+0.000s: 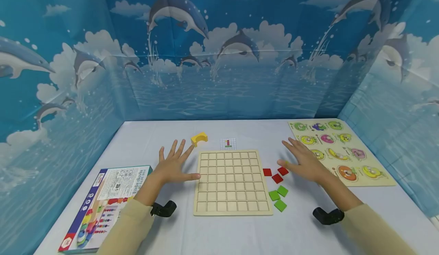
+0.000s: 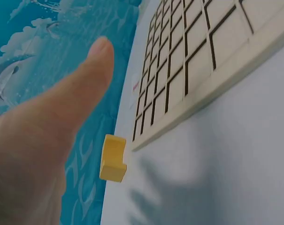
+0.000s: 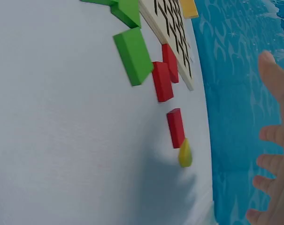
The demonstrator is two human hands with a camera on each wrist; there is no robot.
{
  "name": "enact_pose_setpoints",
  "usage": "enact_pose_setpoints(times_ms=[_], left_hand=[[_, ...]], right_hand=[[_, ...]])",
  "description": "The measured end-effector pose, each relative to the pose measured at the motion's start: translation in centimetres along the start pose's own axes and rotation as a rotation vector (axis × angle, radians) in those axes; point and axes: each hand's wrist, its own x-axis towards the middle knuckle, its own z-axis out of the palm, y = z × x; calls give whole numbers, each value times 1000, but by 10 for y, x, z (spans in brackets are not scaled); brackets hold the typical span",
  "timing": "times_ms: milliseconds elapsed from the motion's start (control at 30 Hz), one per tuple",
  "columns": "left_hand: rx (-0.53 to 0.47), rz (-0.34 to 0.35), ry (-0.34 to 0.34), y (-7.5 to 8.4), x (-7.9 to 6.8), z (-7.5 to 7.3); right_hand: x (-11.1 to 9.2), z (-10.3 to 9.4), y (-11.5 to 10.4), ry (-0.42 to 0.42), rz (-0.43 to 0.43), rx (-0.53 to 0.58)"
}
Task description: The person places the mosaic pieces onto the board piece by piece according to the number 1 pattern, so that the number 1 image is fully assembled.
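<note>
A wooden grid board (image 1: 230,182) lies flat on the white table, its squares bare. My left hand (image 1: 173,167) hovers left of it with fingers spread and straight, holding nothing. Just beyond those fingertips lies a yellow arch block (image 1: 199,138), also visible in the left wrist view. On the right, my right hand (image 1: 303,163) is held above the table, fingers extended and grasping nothing. Nearest to it are three red square tiles (image 1: 277,178); three green square tiles (image 1: 280,205) lie closer to me. Behind the board sits a small pattern card (image 1: 228,143).
A printed toy box (image 1: 118,205) lies at the left, partly under the left forearm. A board with fruit pictures (image 1: 337,154) occupies the right back. In the right wrist view, a small yellow-green piece (image 3: 185,153) is beside a red tile. Dolphin-patterned cloth (image 1: 219,91) encloses the table.
</note>
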Motion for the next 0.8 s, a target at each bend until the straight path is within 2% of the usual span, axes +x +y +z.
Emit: enact_pose_setpoints(times_ms=[333,500,800], left_hand=[[-60,23,28,16,-16,27],[-102,37,31,22,-24,38],[-239,29,31,27,-36,55]], right_hand=[[-4,16,5,51,109,136],[-6,23,11,100,104,141],[-8,36,19,161,99,122]])
